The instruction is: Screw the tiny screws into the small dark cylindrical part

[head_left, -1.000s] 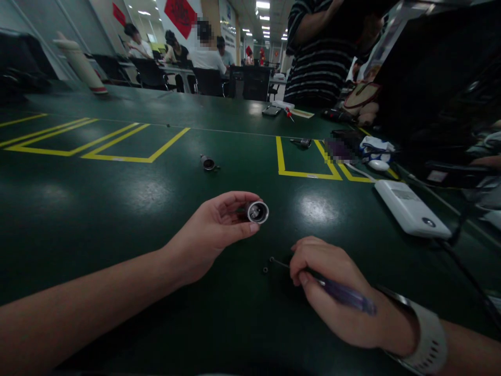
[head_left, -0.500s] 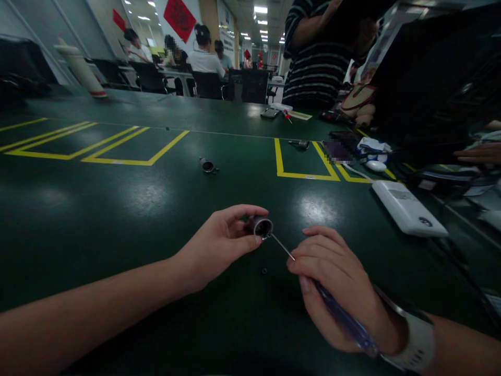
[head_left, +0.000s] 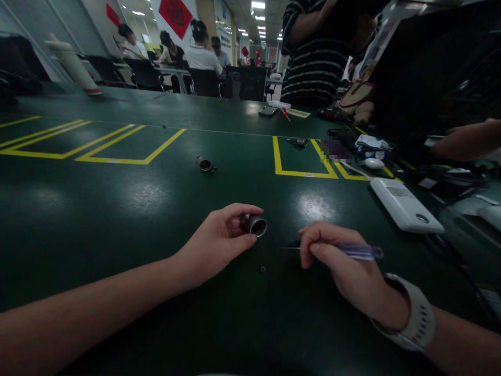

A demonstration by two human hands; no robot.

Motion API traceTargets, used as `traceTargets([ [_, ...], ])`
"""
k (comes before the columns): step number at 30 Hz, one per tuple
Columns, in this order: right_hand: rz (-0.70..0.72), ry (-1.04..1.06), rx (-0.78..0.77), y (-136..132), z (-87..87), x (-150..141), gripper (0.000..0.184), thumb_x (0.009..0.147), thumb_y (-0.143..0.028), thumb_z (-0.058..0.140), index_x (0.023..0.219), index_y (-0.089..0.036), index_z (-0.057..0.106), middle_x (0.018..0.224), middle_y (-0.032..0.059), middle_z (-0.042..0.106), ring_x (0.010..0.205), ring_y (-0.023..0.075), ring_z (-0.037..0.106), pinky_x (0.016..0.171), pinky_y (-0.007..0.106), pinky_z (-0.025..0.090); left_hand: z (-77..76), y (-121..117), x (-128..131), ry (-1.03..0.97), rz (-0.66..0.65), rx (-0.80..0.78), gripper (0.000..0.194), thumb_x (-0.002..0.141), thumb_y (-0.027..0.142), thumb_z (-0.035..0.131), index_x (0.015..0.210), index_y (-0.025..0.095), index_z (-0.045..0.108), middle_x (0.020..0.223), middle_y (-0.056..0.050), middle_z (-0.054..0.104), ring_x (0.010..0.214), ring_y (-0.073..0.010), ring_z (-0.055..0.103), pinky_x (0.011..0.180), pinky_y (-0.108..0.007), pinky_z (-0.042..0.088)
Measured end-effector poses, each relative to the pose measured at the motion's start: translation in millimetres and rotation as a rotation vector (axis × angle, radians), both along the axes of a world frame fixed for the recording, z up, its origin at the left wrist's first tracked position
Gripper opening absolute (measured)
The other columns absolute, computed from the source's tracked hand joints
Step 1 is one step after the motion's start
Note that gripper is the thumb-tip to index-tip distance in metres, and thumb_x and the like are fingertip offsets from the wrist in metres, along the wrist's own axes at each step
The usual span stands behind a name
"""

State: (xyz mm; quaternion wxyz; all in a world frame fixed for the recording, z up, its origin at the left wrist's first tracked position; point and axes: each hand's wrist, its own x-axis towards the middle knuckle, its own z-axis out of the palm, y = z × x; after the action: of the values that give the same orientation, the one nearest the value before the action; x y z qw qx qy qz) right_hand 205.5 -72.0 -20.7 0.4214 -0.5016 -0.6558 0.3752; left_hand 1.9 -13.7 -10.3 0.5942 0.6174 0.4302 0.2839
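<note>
My left hand (head_left: 219, 243) pinches a small metal cylinder (head_left: 254, 224) between thumb and fingers, its open end facing right, just above the dark green table (head_left: 117, 219). My right hand (head_left: 340, 261) grips a thin screwdriver with a purple handle (head_left: 358, 252), lying almost level, its fine shaft pointing left toward the cylinder with a gap between them. A tiny dark ring-shaped part (head_left: 262, 269) lies on the table below the cylinder, between my hands. My right wrist wears a white watch (head_left: 417, 318).
Another small metal part (head_left: 204, 164) lies farther back. Yellow tape outlines (head_left: 305, 174) mark the table. A white box (head_left: 405, 205) sits at right, clutter and another person's arm (head_left: 465, 141) beyond it. A person in a striped shirt (head_left: 313, 57) stands at the far edge.
My right hand drew the screwdriver tip out of the cylinder's mouth and swung the handle down to lie nearly level. The left hand kept the cylinder almost still.
</note>
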Motion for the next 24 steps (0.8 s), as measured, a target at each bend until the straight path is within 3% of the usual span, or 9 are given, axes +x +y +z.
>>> traceTargets([
  [3, -0.003, 0.159, -0.217, 10.3, 5.3, 11.8, 0.017, 0.069, -0.015, 0.044, 0.059, -0.018, 0.057, 0.050, -0.0002, 0.056, 0.051, 0.0138, 0.053, 0.056, 0.029, 0.042, -0.7, 0.7, -1.1, 0.011, -0.005, -0.014, 0.040, 0.070, 0.012, 0.063, 0.109, 0.018, 0.056, 0.093, -0.002, 0.070, 0.090, -0.0172, 0.064, 0.081, -0.031, 0.050],
  [6, -0.065, 0.225, -0.282, 18.4, 10.7, 21.0, 0.017, 0.064, -0.016, 0.044, 0.052, -0.017, 0.055, 0.044, -0.0004, 0.051, 0.045, 0.0122, 0.048, 0.049, 0.026, 0.039, -1.7, 1.1, -1.7, 0.013, -0.013, -0.021, 0.040, 0.071, 0.012, 0.063, 0.109, 0.019, 0.056, 0.092, -0.001, 0.070, 0.090, -0.0170, 0.064, 0.081, -0.031, 0.050],
  [17, -0.039, 0.135, -0.215, 21.9, 0.6, 25.2, 0.016, 0.069, -0.013, 0.045, 0.060, -0.017, 0.058, 0.051, -0.0014, 0.055, 0.051, 0.0116, 0.051, 0.051, 0.024, 0.038, 0.3, 0.5, -0.5, 0.023, -0.017, -0.021, 0.040, 0.071, 0.013, 0.064, 0.110, 0.020, 0.056, 0.094, -0.001, 0.070, 0.092, -0.0170, 0.064, 0.084, -0.032, 0.049],
  [24, -0.001, 0.048, -0.164, 17.9, 3.7, 19.8, 0.016, 0.072, -0.015, 0.043, 0.064, -0.017, 0.058, 0.056, -0.0007, 0.056, 0.055, 0.0131, 0.052, 0.053, 0.026, 0.039, 1.8, -0.9, 1.0, 0.011, -0.027, -0.029, 0.040, 0.070, 0.012, 0.064, 0.109, 0.019, 0.056, 0.091, 0.000, 0.069, 0.089, -0.0159, 0.064, 0.081, -0.029, 0.050],
])
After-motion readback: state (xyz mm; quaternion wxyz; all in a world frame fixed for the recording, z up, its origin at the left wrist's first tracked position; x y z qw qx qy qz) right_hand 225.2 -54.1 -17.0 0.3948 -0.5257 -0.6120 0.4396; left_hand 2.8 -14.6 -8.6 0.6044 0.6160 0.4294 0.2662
